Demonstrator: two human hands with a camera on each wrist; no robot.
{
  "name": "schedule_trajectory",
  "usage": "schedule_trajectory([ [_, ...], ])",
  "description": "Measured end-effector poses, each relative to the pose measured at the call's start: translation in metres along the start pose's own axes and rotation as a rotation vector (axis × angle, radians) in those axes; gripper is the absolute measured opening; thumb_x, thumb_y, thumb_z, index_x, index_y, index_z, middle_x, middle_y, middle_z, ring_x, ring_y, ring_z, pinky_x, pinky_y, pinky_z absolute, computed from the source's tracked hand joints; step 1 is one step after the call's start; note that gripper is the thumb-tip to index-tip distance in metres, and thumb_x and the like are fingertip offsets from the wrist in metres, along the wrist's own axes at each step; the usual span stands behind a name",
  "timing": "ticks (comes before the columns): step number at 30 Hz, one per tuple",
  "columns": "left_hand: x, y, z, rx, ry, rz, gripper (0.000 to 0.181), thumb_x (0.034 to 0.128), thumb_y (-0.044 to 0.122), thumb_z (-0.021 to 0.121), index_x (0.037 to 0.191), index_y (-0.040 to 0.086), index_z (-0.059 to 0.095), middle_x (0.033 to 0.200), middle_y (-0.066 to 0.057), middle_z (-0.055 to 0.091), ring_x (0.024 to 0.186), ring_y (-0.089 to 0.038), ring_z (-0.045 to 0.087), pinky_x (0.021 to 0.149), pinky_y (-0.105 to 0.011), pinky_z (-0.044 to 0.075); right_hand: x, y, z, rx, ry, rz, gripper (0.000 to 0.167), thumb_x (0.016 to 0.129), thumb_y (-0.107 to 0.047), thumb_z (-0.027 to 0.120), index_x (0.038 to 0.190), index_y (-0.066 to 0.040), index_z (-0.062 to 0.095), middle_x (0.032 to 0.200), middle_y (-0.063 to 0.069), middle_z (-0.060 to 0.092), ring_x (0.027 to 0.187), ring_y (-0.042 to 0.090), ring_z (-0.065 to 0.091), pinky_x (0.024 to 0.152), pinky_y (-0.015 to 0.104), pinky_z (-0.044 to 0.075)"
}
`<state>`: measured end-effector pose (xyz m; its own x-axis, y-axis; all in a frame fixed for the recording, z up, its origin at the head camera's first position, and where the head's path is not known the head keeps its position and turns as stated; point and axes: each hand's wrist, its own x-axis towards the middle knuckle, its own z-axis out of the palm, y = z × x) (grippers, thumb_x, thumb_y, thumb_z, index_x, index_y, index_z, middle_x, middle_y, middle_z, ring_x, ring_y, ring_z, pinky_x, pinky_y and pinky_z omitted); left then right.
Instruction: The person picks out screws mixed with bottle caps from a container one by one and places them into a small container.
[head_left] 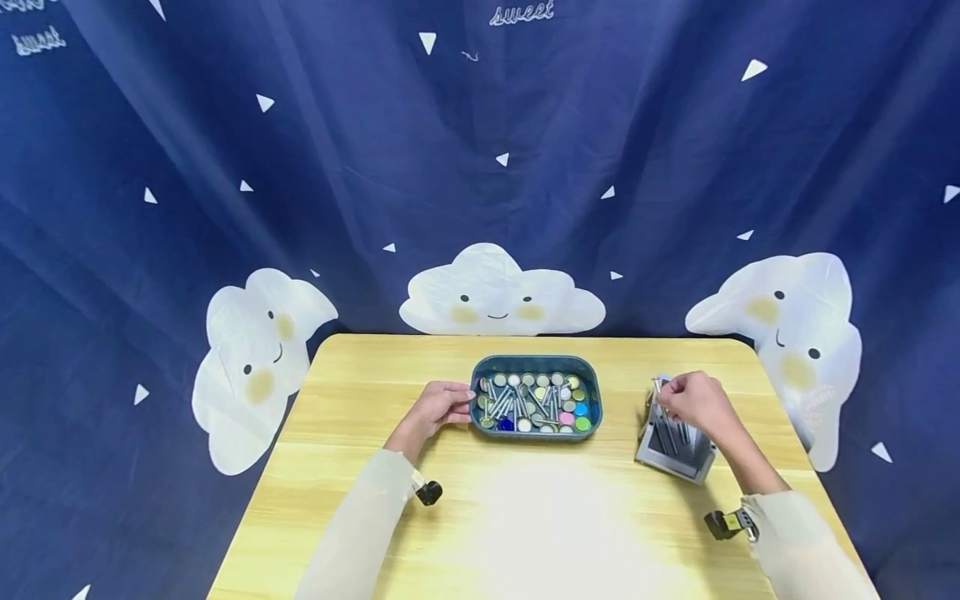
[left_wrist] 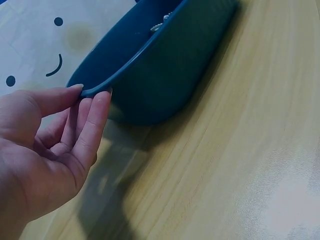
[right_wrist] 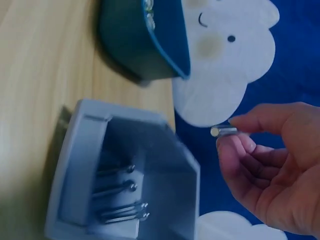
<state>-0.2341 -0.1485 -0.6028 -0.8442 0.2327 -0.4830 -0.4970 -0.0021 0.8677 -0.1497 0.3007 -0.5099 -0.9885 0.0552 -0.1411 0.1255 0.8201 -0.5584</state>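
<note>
My left hand (head_left: 441, 406) pinches the left end of a dark teal bin (head_left: 536, 436), thumb on the rim and fingers against the outer wall. Inside the bin lie several silver bolts (head_left: 501, 403) and many round caps (head_left: 582, 424) in white, gold, pink, green and blue. At the right, my right hand (head_left: 699, 402) holds a silver metal bolt (right_wrist: 227, 131) between thumb and index finger, above the far end of a grey open box (head_left: 670, 465). Several bolts (right_wrist: 117, 189) lie in that box, apart from the held one.
Both containers stand on a light wooden table (head_left: 360, 367), the bin near its back edge. A dark blue curtain (head_left: 510, 208) with white clouds hangs behind. Bright glare covers the table's front middle.
</note>
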Motion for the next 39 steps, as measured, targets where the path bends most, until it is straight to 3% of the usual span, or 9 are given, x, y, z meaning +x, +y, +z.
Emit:
schedule_trajectory([
  [5, 0.0, -0.001, -0.002, -0.004, 0.009, -0.007, 0.043, 0.0956, 0.004, 0.071, 0.135, -0.01, 0.058, 0.09, -0.011, 0.072, 0.069, -0.013, 0.07, 0.069, -0.029, 0.068, -0.002, 0.015, 0.006, -0.042, 0.001, 0.041, 0.021, 0.088, -0.016, 0.065, 0.071, -0.007, 0.071, 0.055, -0.004, 0.063, 0.055, 0.013, 0.06, 0.055, 0.027, 0.044],
  [12, -0.001, -0.003, -0.003, -0.01, 0.01, -0.001, 0.043, 0.0956, 0.004, 0.071, 0.134, -0.011, 0.058, 0.09, -0.01, 0.071, 0.068, -0.012, 0.069, 0.069, -0.029, 0.068, 0.004, 0.031, 0.027, -0.132, -0.029, 0.083, 0.026, 0.081, -0.01, 0.065, 0.055, -0.011, 0.061, 0.046, -0.004, 0.058, 0.048, 0.014, 0.059, 0.051, 0.026, 0.044],
  [21, -0.001, -0.005, -0.002, -0.017, -0.001, -0.001, 0.041, 0.0962, 0.005, 0.07, 0.133, -0.011, 0.059, 0.089, -0.009, 0.07, 0.068, -0.012, 0.069, 0.066, -0.026, 0.067, 0.013, 0.043, 0.046, -0.238, -0.057, 0.11, 0.018, 0.079, -0.005, 0.062, 0.062, -0.006, 0.055, 0.064, 0.014, 0.063, 0.061, 0.026, 0.061, 0.056, 0.039, 0.053],
  [29, 0.0, -0.005, -0.001, -0.02, -0.007, -0.006, 0.042, 0.0962, 0.005, 0.071, 0.134, -0.009, 0.06, 0.09, -0.008, 0.071, 0.067, -0.011, 0.069, 0.07, -0.028, 0.068, 0.017, 0.043, 0.057, -0.274, -0.075, 0.127, 0.01, 0.082, -0.001, 0.06, 0.073, 0.003, 0.059, 0.071, 0.019, 0.063, 0.063, 0.028, 0.055, 0.055, 0.042, 0.052],
  [34, 0.0, -0.005, -0.001, -0.031, -0.006, -0.003, 0.041, 0.0962, 0.005, 0.071, 0.133, -0.01, 0.06, 0.086, -0.006, 0.07, 0.065, -0.009, 0.068, 0.069, -0.028, 0.068, 0.02, 0.047, 0.061, -0.292, -0.06, 0.109, 0.01, 0.081, -0.001, 0.059, 0.072, 0.003, 0.058, 0.071, 0.021, 0.063, 0.063, 0.028, 0.055, 0.056, 0.047, 0.053],
  [39, 0.002, -0.005, -0.002, -0.017, 0.002, 0.0, 0.04, 0.0964, 0.007, 0.071, 0.132, -0.008, 0.062, 0.093, -0.011, 0.073, 0.069, -0.011, 0.07, 0.071, -0.03, 0.069, 0.017, 0.042, 0.056, -0.28, -0.054, 0.096, 0.009, 0.081, 0.001, 0.058, 0.071, 0.003, 0.058, 0.071, 0.02, 0.063, 0.063, 0.028, 0.053, 0.055, 0.045, 0.051],
])
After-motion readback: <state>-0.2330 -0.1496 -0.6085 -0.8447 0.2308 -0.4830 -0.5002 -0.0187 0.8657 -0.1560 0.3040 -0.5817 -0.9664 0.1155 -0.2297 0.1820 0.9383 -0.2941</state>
